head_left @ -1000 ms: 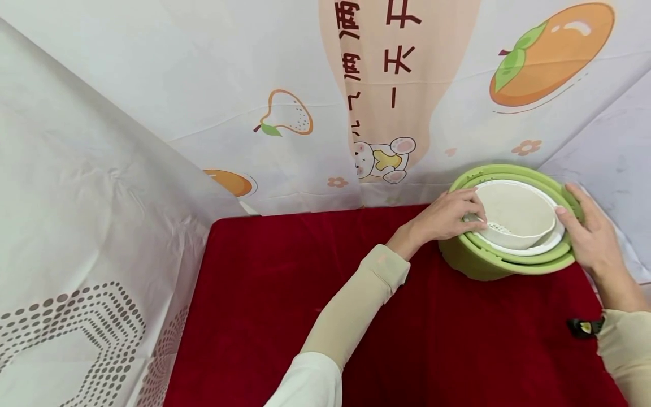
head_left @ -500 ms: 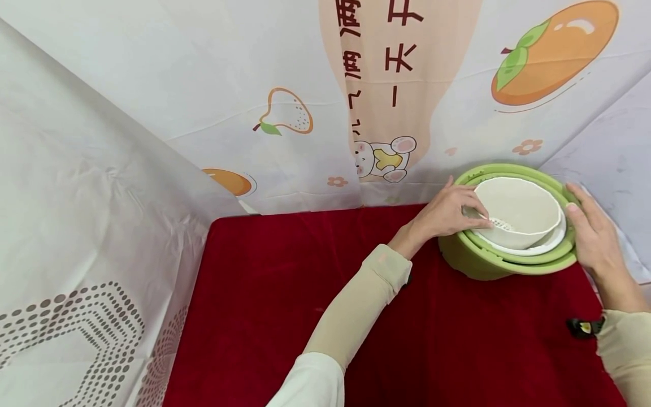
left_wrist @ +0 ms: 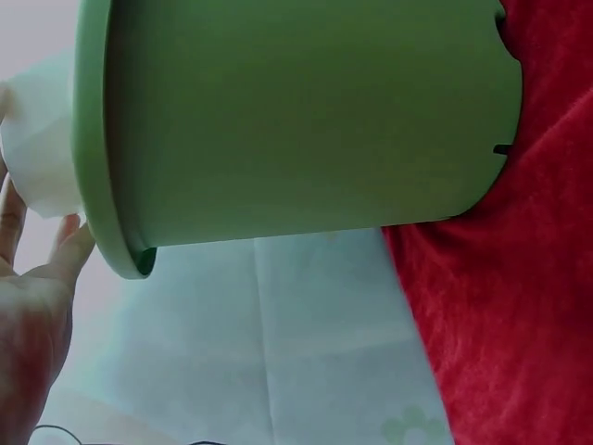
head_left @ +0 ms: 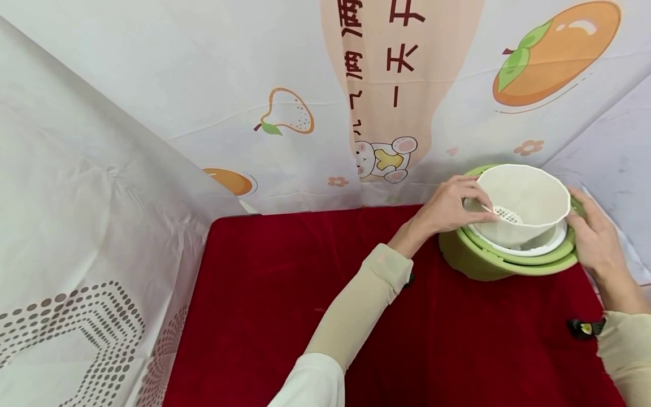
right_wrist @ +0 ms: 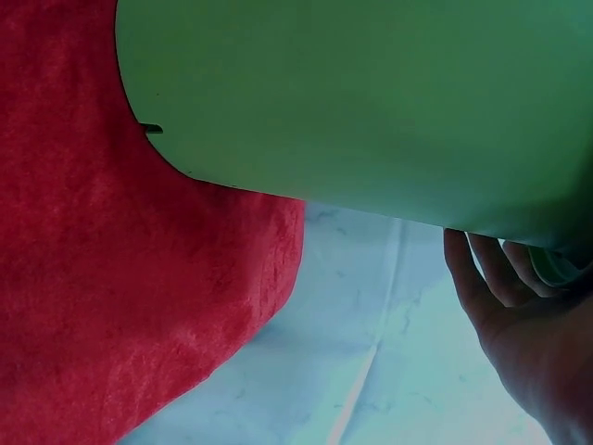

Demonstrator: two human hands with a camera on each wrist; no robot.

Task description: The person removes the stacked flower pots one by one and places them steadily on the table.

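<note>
Head: pot, mouth up, axis ~vert.; L hand pinch (R hand grip: planter)

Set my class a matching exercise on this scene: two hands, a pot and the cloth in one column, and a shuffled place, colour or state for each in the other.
Things
1. Left hand
2. Right hand
3. Largest pot
4. Cloth

Places, colours, states
A. Holding a green rim
B. Red, spread underneath
C. Pinching the edge of a white pot
D. Green, nested outermost

Right pairs: 1-C, 2-A, 3-D, 4-B
</note>
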